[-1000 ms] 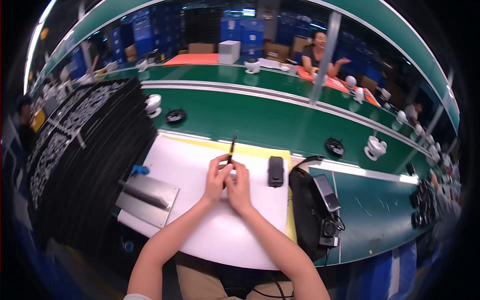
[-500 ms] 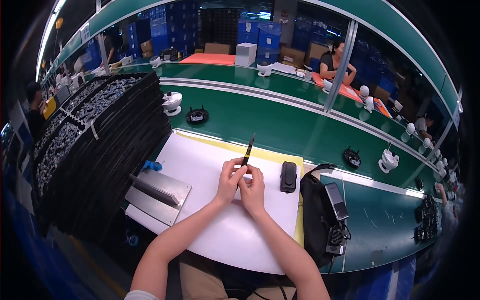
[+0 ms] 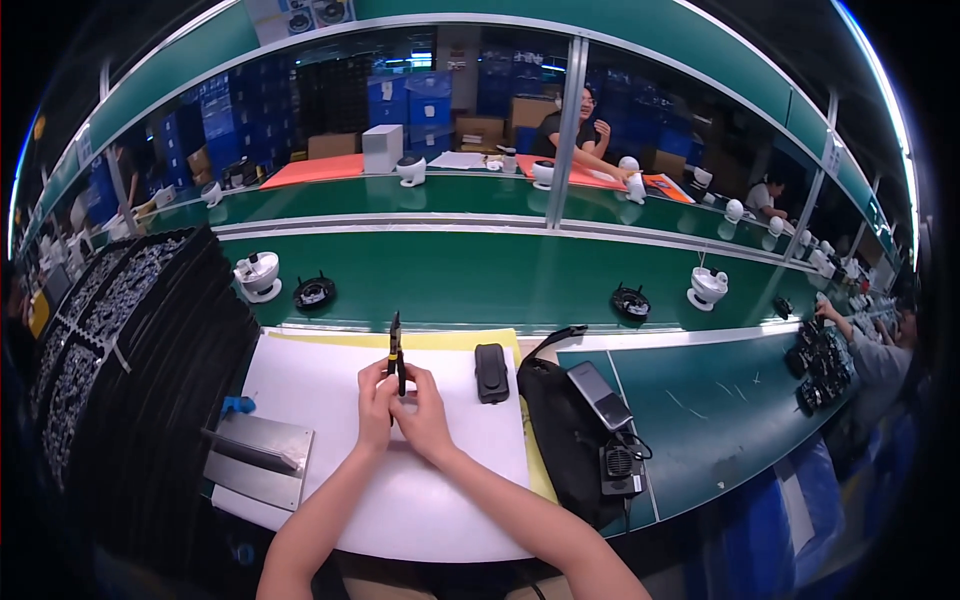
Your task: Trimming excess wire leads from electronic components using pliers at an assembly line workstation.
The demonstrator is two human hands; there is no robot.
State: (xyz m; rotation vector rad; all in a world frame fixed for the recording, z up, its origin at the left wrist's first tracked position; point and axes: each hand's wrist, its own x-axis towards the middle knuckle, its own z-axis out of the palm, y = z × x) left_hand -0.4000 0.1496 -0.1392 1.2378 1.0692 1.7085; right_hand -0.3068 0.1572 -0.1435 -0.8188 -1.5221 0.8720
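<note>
Both my hands meet over the white sheet [image 3: 460, 490] around a pair of pliers [image 3: 396, 345] with black and yellow handles. The pliers stand upright, jaws pointing away from me. My left hand [image 3: 373, 405] is closed on the left handle. My right hand [image 3: 426, 418] closes around the right handle, its fingers close to those of the left. The lower ends of the handles are hidden in the hands. To the right of them, a small black case [image 3: 491, 373] lies on the sheet. A metal plate with an upright bar [image 3: 262, 460] sits left of my forearm.
Tall stacked black trays [image 3: 150, 370] of small parts rise at left. Round black parts [image 3: 315, 293] and white devices [image 3: 258, 276] sit on the green conveyor [image 3: 470, 275]. A black bag [image 3: 555, 430], a phone-like device [image 3: 600, 395] and a person [image 3: 565, 135] across the line are in view.
The view has swung to the right and tilted up. The pliers' two handles now show apart, where before they looked like one slim shape. Both hands stay around them.
</note>
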